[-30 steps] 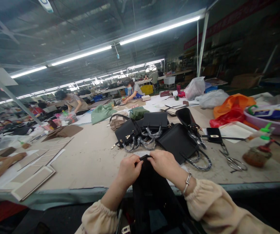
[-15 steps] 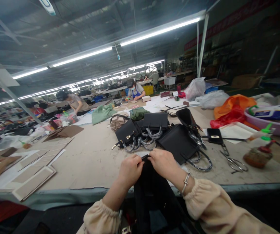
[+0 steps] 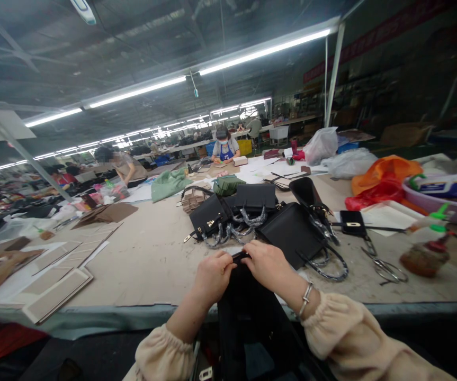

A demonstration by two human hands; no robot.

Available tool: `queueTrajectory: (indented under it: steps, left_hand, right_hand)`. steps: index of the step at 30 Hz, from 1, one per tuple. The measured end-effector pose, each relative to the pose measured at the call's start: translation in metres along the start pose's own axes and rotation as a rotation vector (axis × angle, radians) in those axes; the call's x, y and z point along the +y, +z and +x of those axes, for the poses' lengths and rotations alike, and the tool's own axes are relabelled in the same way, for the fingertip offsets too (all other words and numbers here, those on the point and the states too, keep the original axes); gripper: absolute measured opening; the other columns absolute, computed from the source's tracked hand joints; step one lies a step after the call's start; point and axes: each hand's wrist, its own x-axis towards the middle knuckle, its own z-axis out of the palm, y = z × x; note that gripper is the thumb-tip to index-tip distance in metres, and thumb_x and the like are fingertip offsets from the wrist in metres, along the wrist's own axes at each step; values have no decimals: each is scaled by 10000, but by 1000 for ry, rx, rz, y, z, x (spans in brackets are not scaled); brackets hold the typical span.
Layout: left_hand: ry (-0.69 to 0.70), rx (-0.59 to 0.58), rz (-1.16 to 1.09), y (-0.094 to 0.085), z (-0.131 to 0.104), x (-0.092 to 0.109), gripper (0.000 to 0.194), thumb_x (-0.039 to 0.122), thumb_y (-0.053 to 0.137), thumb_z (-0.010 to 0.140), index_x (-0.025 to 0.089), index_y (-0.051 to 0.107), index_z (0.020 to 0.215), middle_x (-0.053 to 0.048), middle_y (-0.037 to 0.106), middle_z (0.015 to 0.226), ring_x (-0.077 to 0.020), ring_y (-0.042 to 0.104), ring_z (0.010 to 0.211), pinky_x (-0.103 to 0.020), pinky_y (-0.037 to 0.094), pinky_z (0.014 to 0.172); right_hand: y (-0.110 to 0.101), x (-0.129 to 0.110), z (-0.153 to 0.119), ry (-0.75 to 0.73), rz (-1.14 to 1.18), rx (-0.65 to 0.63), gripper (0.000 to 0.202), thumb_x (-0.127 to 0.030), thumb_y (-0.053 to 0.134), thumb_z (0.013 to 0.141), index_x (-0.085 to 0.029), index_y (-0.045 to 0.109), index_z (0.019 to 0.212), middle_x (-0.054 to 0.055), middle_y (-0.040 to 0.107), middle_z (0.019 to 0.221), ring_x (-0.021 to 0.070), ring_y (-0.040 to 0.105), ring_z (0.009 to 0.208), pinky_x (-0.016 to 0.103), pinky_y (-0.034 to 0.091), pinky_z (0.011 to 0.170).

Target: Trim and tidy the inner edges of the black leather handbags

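Note:
A black bag piece (image 3: 248, 307) hangs at the table's front edge below my hands, its lower part over my lap. My left hand (image 3: 214, 275) pinches its top edge from the left, fingertips pressed together. My right hand (image 3: 268, 264) grips the same edge a little to the right, fingers curled. Just beyond lie several black handbags, among them one on the left (image 3: 210, 217) with a gold clasp and a larger one on the right (image 3: 292, 233). Their handles are wrapped in clear plastic.
Scissors (image 3: 389, 270), a black phone-like item (image 3: 352, 222) and a glue bottle (image 3: 424, 258) lie at right, by a purple basin (image 3: 442, 207). Flat beige panels (image 3: 57, 293) are at left, near another person's hand (image 3: 14, 263). A person (image 3: 225, 148) sits across the table.
The whole view has shifted slightly. Both my hands keep hold of the black piece's top edge, with only small finger movement. The person across the table has raised their head and sits more upright.

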Motion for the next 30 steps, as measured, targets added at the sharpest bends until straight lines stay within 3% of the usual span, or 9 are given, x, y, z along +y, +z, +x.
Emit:
queueTrajectory:
  steps: [4, 10, 14, 20, 30]
  left_hand:
    - [17, 20, -59, 2, 0, -3, 119, 143, 563, 828, 182, 616, 729, -35, 654, 917, -158, 618, 839, -261, 475, 767]
    - [70, 58, -75, 5, 3, -4, 126, 161, 578, 814, 204, 695, 793, -37, 675, 986, -162, 638, 846, -285, 510, 807]
    - [107, 54, -101, 7, 6, -3, 168, 152, 555, 825, 221, 708, 838, -27, 672, 1006, -152, 636, 857, -281, 512, 824]
    - [40, 91, -154, 11, 7, -1, 153, 143, 537, 834, 201, 674, 797, -33, 675, 887, -152, 629, 822, -265, 498, 785]
    - [-60, 121, -80, 12, 10, 6, 99, 133, 573, 780, 181, 626, 711, -29, 666, 791, -163, 617, 753, -261, 453, 696]
  right_hand:
    - [-3, 0, 0, 37, 64, -5, 225, -249, 572, 824, -229, 512, 1040, 5, 635, 947, 169, 600, 864, 243, 392, 691]
    - [-6, 0, 1, 48, 92, -72, 202, -193, 530, 818, -225, 536, 1017, 15, 632, 959, 158, 592, 869, 230, 377, 704]
    - [-4, 3, 1, 35, 115, -41, 190, -177, 516, 811, -227, 554, 991, 5, 633, 949, 153, 589, 853, 228, 383, 714]
    - [0, 8, 1, 55, 151, -47, 224, -233, 537, 830, -220, 594, 1047, 27, 649, 989, 161, 594, 914, 234, 405, 778]
    - [0, 7, 2, 41, 20, -94, 271, -341, 444, 907, -218, 685, 887, 47, 675, 918, 188, 612, 902, 263, 432, 779]
